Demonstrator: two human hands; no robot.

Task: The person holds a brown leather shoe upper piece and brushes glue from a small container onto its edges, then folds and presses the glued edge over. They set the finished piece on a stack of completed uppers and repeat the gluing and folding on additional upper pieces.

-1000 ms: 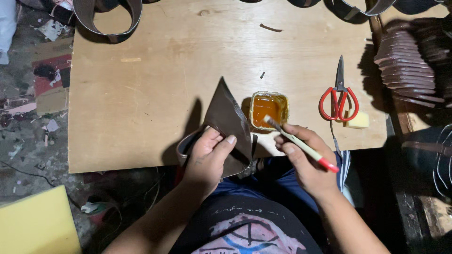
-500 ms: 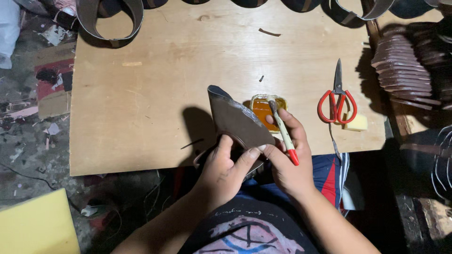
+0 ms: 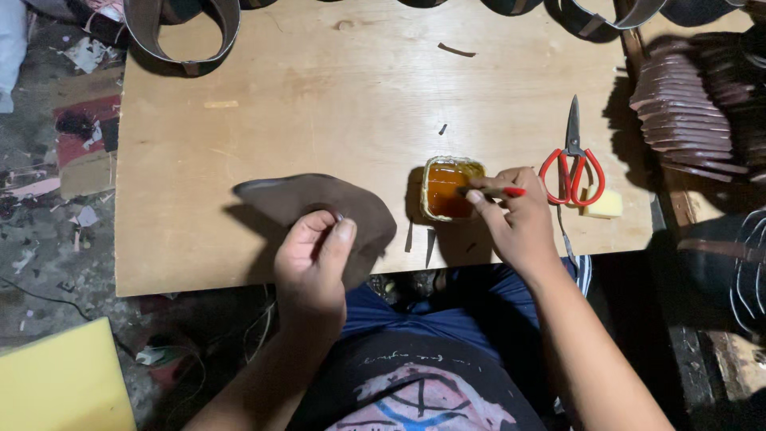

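Observation:
My left hand [image 3: 313, 259] grips a dark brown leather piece [image 3: 319, 201], held flat just over the near edge of the plywood board [image 3: 319, 96]. My right hand [image 3: 517, 217] holds a thin brush with a red handle [image 3: 499, 191]. Its tip dips into a small square tub of amber glue [image 3: 448, 187] that stands on the board right of the leather.
Red-handled scissors [image 3: 572, 164] and a small yellow block [image 3: 603, 204] lie right of the tub. A stack of brown cut pieces [image 3: 678, 112] sits at the right edge. Leather loops [image 3: 182, 32] line the far edge. A yellow foam sheet [image 3: 64, 383] lies on the littered floor.
The leather piece has swung from upright in front of the tub to lying flat toward the left. My right hand has moved the brush across so it points into the glue tub.

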